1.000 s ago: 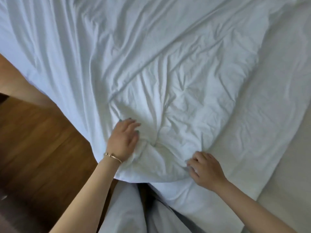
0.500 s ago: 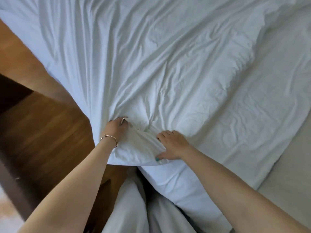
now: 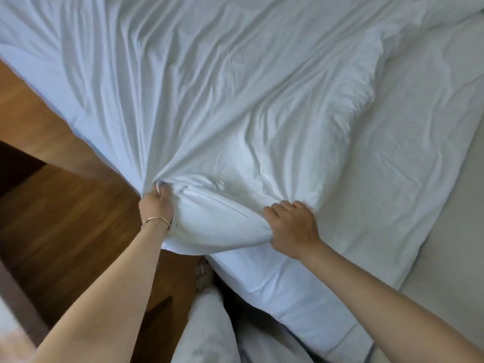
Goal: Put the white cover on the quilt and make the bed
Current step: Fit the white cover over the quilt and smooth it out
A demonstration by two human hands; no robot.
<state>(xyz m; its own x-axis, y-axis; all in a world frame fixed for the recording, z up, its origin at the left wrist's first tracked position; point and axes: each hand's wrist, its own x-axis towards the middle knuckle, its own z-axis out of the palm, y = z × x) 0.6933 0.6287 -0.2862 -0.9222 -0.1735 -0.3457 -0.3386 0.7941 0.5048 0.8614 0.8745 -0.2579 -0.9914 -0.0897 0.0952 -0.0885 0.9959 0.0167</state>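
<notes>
While we stand at the bed's near corner, we list: white cover (image 3: 235, 100), spread wrinkled over the bed (image 3: 419, 179), quilt apparently inside. Left hand (image 3: 156, 205), fingers curled, bunches the cover's corner; right hand (image 3: 293, 229) pinches the hem beside it. Between them a zipper seam (image 3: 217, 203) shows; we judge both grips seat the quilt's corner. Wooden floor (image 3: 65, 218) lies left.

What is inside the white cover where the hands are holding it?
The white cover bulges at the corner between the left hand and right hand, so something puffy fills it, probably the quilt. The cloth hides it, so nothing inside shows.
</notes>
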